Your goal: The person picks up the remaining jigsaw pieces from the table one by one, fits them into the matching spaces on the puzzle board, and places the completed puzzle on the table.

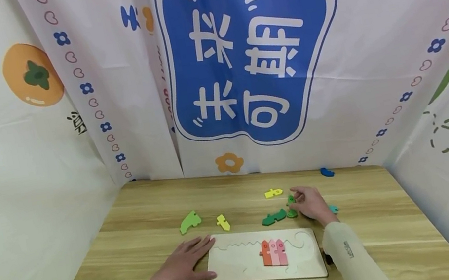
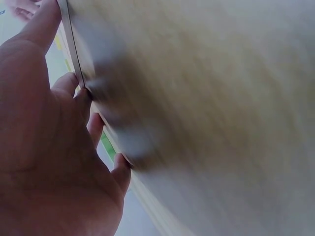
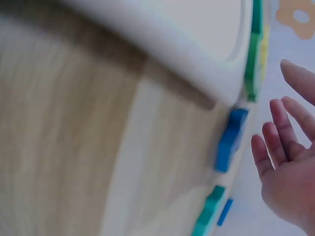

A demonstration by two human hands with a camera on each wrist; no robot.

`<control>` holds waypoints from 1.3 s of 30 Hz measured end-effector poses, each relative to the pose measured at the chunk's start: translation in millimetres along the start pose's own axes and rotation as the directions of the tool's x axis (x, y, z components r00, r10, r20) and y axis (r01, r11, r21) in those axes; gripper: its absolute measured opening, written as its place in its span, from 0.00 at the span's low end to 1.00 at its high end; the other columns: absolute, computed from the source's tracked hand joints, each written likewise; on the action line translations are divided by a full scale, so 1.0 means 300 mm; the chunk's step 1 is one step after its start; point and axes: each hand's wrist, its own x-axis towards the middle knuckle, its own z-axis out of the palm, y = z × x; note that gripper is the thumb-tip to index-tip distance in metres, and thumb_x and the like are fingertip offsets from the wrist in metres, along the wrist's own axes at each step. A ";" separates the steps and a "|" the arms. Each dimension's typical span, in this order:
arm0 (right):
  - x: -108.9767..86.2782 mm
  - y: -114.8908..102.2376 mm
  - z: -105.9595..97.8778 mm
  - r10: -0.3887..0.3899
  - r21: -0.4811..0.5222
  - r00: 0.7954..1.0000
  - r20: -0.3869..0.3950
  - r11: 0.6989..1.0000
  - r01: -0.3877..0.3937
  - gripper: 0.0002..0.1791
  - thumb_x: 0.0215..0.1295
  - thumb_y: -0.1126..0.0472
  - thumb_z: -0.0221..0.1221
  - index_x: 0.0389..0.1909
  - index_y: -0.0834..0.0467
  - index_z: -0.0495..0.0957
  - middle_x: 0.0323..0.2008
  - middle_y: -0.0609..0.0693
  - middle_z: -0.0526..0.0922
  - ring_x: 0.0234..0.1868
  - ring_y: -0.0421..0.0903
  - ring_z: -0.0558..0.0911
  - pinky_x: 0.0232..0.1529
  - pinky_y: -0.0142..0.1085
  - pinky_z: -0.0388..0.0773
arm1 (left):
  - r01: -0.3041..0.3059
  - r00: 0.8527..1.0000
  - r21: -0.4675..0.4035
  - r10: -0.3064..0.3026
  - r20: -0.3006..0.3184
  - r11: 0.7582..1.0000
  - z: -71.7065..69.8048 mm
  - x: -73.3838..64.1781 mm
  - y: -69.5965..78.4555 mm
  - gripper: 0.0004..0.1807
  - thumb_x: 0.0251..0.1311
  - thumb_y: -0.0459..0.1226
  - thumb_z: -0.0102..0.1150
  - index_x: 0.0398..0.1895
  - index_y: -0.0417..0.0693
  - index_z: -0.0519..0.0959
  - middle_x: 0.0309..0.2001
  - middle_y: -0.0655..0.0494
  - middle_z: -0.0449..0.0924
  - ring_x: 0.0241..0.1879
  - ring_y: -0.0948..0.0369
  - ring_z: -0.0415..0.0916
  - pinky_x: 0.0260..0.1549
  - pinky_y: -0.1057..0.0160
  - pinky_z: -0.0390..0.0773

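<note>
A pale wooden puzzle board [image 1: 237,265] lies on the table, engraved with curling lines. Three joined pieces stand on it: a red one [image 1: 266,256], a light pink one and a darker pink one [image 1: 283,256]. My left hand [image 1: 184,267] rests at the board's left end with fingers spread, thumb at the near corner and fingertips at the far one. Beyond the board, my right hand [image 1: 310,205] hovers beside green puzzle pieces [image 1: 292,213]. In the right wrist view its fingers [image 3: 275,142] are loosely extended, with nothing visible between them.
Around the board's far side lie a dark green piece [image 1: 274,217], yellow pieces [image 1: 273,193], a light green piece [image 1: 190,221] and a blue piece [image 1: 327,172]. A teal piece [image 1: 334,209] sits partly behind my right wrist. A printed cloth [image 1: 144,144] hangs at the table's back edge.
</note>
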 end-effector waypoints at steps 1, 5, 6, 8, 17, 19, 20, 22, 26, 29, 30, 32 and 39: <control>-0.003 -0.011 0.004 -0.018 0.008 1.000 0.003 1.000 0.018 0.29 0.67 0.63 0.69 0.68 0.60 0.76 0.51 0.56 0.83 0.54 0.53 0.81 0.57 0.52 0.80 | 0.000 1.000 0.000 0.000 0.001 1.000 -0.001 -0.001 0.000 0.50 0.63 0.68 0.58 0.83 0.59 0.58 0.81 0.54 0.60 0.78 0.40 0.55 0.71 0.29 0.56; -0.021 -0.058 0.026 -0.102 0.023 0.990 0.093 0.995 0.101 0.23 0.67 0.64 0.69 0.63 0.58 0.81 0.53 0.55 0.83 0.54 0.52 0.81 0.56 0.50 0.81 | 0.006 1.000 -0.012 -0.006 0.009 1.000 0.000 0.001 -0.001 0.49 0.63 0.68 0.57 0.83 0.60 0.57 0.81 0.55 0.59 0.79 0.41 0.54 0.72 0.29 0.55; -0.026 -0.067 0.033 -0.124 0.021 0.984 0.128 0.992 0.123 0.22 0.66 0.64 0.69 0.61 0.57 0.82 0.53 0.54 0.83 0.54 0.52 0.81 0.56 0.49 0.81 | 0.000 1.000 -0.009 0.000 0.007 1.000 0.003 0.001 -0.004 0.49 0.63 0.69 0.57 0.83 0.60 0.57 0.81 0.55 0.59 0.79 0.40 0.55 0.72 0.29 0.55; -0.033 -0.084 0.047 -0.158 0.009 0.967 0.198 0.987 0.160 0.21 0.65 0.63 0.71 0.59 0.55 0.83 0.53 0.51 0.84 0.54 0.50 0.81 0.57 0.49 0.81 | -0.008 1.000 -0.006 0.008 -0.002 1.000 0.007 0.001 -0.008 0.49 0.63 0.69 0.56 0.83 0.62 0.56 0.81 0.56 0.59 0.79 0.40 0.55 0.72 0.29 0.56; -0.051 -0.121 0.094 -0.226 -0.056 0.933 0.280 0.966 0.251 0.17 0.63 0.65 0.72 0.53 0.57 0.87 0.48 0.48 0.84 0.51 0.48 0.81 0.58 0.51 0.80 | -0.011 1.000 -0.001 0.011 0.003 1.000 0.015 0.007 -0.013 0.50 0.63 0.69 0.56 0.83 0.62 0.55 0.82 0.57 0.57 0.79 0.42 0.54 0.73 0.29 0.54; -0.049 -0.122 0.100 -0.225 -0.094 0.936 0.271 0.961 0.259 0.16 0.63 0.65 0.71 0.52 0.56 0.88 0.46 0.47 0.84 0.49 0.46 0.81 0.56 0.49 0.81 | -0.003 1.000 -0.004 0.003 0.014 1.000 0.008 0.007 -0.007 0.50 0.64 0.69 0.57 0.83 0.60 0.56 0.82 0.56 0.58 0.79 0.41 0.54 0.73 0.30 0.54; -0.046 -0.121 0.103 -0.226 -0.111 0.937 0.265 0.958 0.263 0.15 0.63 0.66 0.71 0.51 0.56 0.88 0.45 0.47 0.84 0.48 0.45 0.81 0.56 0.49 0.81 | 0.000 1.000 -0.005 0.000 0.018 1.000 0.005 0.007 -0.004 0.50 0.64 0.68 0.57 0.83 0.59 0.56 0.82 0.56 0.58 0.79 0.41 0.54 0.73 0.30 0.54; -0.040 -0.119 0.108 -0.233 -0.148 0.938 0.257 0.950 0.276 0.14 0.64 0.66 0.71 0.51 0.55 0.88 0.44 0.46 0.84 0.47 0.44 0.81 0.55 0.48 0.82 | 0.008 1.000 -0.003 -0.008 0.028 1.000 -0.002 0.006 0.001 0.50 0.64 0.68 0.58 0.83 0.59 0.57 0.82 0.56 0.57 0.80 0.42 0.53 0.74 0.31 0.53; -0.028 -0.116 0.114 -0.235 -0.204 0.939 0.250 0.935 0.289 0.15 0.65 0.64 0.70 0.52 0.54 0.88 0.42 0.45 0.84 0.44 0.42 0.80 0.53 0.46 0.82 | 0.008 0.999 0.014 -0.008 0.036 1.000 -0.005 0.006 0.003 0.50 0.64 0.68 0.57 0.83 0.58 0.56 0.82 0.56 0.57 0.80 0.42 0.53 0.74 0.31 0.53; -0.026 -0.119 0.114 -0.227 -0.211 0.945 0.236 0.937 0.277 0.17 0.68 0.63 0.68 0.56 0.52 0.86 0.42 0.45 0.83 0.44 0.41 0.79 0.52 0.46 0.82 | 0.005 0.999 0.016 -0.005 0.035 1.000 -0.002 0.007 0.001 0.50 0.64 0.68 0.57 0.83 0.58 0.56 0.82 0.56 0.57 0.80 0.43 0.53 0.74 0.31 0.53; -0.027 -0.121 0.114 -0.227 -0.197 0.948 0.223 0.942 0.272 0.17 0.69 0.63 0.67 0.58 0.52 0.85 0.43 0.45 0.82 0.43 0.41 0.78 0.51 0.45 0.81 | 0.006 0.999 0.015 -0.006 0.036 1.000 -0.002 0.007 0.001 0.50 0.64 0.68 0.57 0.83 0.58 0.56 0.82 0.56 0.56 0.80 0.43 0.53 0.74 0.31 0.54; -0.026 -0.123 0.110 -0.232 -0.153 0.953 0.196 0.952 0.264 0.19 0.72 0.63 0.65 0.62 0.52 0.83 0.44 0.47 0.81 0.43 0.41 0.78 0.50 0.43 0.81 | 0.008 0.999 0.012 -0.009 0.036 1.000 -0.005 0.007 0.002 0.50 0.64 0.68 0.57 0.83 0.58 0.56 0.82 0.56 0.56 0.80 0.43 0.53 0.75 0.31 0.53; -0.023 -0.129 0.081 -0.191 0.023 0.976 0.101 0.982 0.190 0.26 0.79 0.62 0.56 0.75 0.48 0.70 0.45 0.52 0.82 0.43 0.44 0.79 0.45 0.40 0.79 | -0.006 1.000 0.005 0.006 0.024 1.000 -0.010 0.002 0.010 0.50 0.64 0.67 0.58 0.83 0.56 0.57 0.82 0.54 0.58 0.79 0.41 0.54 0.74 0.30 0.53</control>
